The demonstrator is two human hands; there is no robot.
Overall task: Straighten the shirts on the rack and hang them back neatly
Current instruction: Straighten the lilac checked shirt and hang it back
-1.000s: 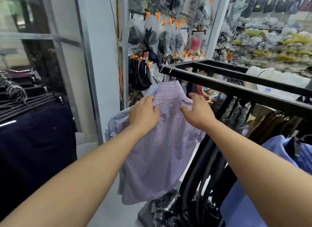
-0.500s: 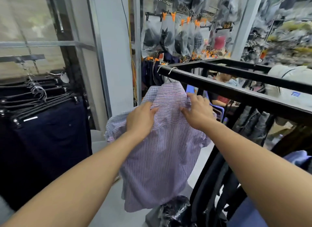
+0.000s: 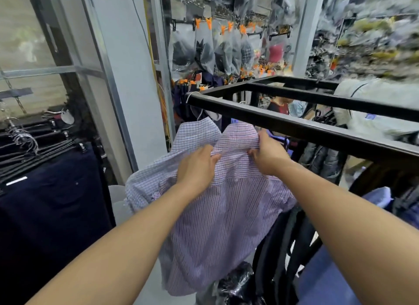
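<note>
Hands meet at the collar of one shirt. The left hand lies knuckles-up on the back of the striped shirt, its fingers curled in and nipping a fold of cloth just under the collar. The right hand sits just beside it, thumb and fingers pinching the collar's right edge. Both bare forearms reach in from the bottom of the view.

The striped shirt, pink and purple, hangs with its back to me at the near end of the black rack, its collar just below the front bar. Its hanger is hidden, so I cannot tell whether it is hooked on. Right behind it and to the left, touching it, is a blue checked shirt, collar up and one sleeve drooping out to the left.

Under the bar to the right hang dark garments, with a blue garment nearest me at the lower right. A black plastic-wrapped bundle sits low beneath the striped shirt's hem.

Off to the left, well apart from the rack, navy trousers hang from a row of clip hangers. A white pillar stands between them and the rack. Beyond, clear bags on orange clips hang in rows, and the shelves far right are blurred.
</note>
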